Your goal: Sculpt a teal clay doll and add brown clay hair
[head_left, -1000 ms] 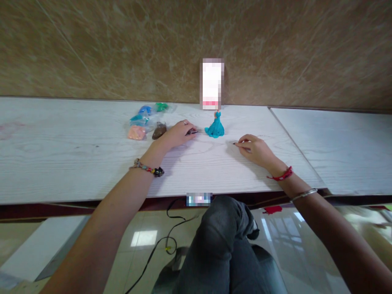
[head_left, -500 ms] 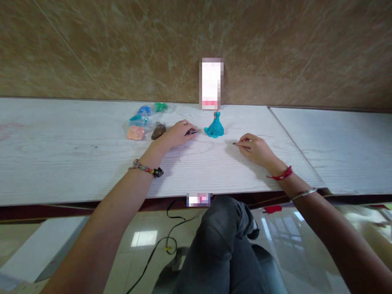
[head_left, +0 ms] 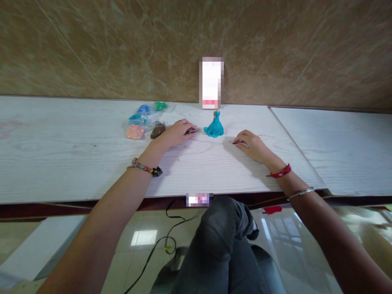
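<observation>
My left hand (head_left: pixel 180 132) rests on the white table with its fingers curled round a small dark object (head_left: pixel 190 131), mostly hidden and too small to name. To the right of it stands a clay figure (head_left: pixel 214 126) with a flared turquoise dress and a peach upper part; neither hand touches it. My right hand (head_left: pixel 249 143) lies lower right of the figure, thumb and fingertips pinched on a tiny dark piece (head_left: pixel 234 142). Left of my left hand are bags of clay: brown (head_left: pixel 157 130), peach (head_left: pixel 135 132), turquoise (head_left: pixel 138 119), blue (head_left: pixel 143 109) and green (head_left: pixel 160 106).
Behind the figure, a blurred-out phone-like screen (head_left: pixel 211 81) leans upright against the brown marbled wall (head_left: pixel 122 49). Another blurred screen (head_left: pixel 199 199) is at the front edge of the white table (head_left: pixel 92 171). A seam crosses the tabletop on the right. A black cable (head_left: pixel 153 250) trails on the floor.
My right hand has tilted a little, its fingers now curling lower over the tiny dark piece. My left hand keeps its hold, and the figure stays in place.
</observation>
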### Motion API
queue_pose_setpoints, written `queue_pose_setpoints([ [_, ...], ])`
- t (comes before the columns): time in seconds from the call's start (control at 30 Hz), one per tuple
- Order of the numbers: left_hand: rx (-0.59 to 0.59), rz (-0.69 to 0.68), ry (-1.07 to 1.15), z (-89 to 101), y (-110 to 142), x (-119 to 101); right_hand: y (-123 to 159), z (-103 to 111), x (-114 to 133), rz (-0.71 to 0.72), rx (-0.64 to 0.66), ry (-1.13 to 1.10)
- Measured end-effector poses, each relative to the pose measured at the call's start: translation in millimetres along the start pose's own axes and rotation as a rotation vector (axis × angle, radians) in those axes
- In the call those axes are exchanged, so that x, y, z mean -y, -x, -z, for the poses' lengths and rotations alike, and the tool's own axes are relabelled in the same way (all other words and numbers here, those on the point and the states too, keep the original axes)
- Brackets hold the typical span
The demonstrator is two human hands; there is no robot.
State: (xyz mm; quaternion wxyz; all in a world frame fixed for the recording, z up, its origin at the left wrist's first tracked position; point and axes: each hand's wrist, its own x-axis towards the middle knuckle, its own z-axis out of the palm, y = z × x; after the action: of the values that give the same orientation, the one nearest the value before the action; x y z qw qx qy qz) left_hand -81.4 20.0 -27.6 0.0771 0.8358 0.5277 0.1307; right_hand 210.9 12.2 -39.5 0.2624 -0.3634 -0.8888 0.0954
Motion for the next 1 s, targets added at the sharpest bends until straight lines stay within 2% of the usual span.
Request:
queue_pose_setpoints([
  [0.13,-0.004,0.002,-0.002,0.3,0.5,0.2,-4.0,1.1,-3.5,0.013,0.05,-0.009],
  [0.63,-0.003,-0.018,-0.006,-1.3,-1.1,2.9,-7.7,3.7,-6.9,0.048,0.087,-0.051],
  [0.73,0.003,-0.02,-0.007,-1.5,-1.5,3.9,-8.1,5.5,-1.8,0.022,0.06,-0.057],
  [0.83,0.007,-0.021,-0.013,-1.4,-1.4,3.8,-8.1,7.5,4.4,-0.063,0.007,-0.08],
  [1.0,0.011,-0.019,-0.015,-1.5,-0.9,2.5,-6.7,6.1,5.9,-0.162,-0.115,-0.213],
])
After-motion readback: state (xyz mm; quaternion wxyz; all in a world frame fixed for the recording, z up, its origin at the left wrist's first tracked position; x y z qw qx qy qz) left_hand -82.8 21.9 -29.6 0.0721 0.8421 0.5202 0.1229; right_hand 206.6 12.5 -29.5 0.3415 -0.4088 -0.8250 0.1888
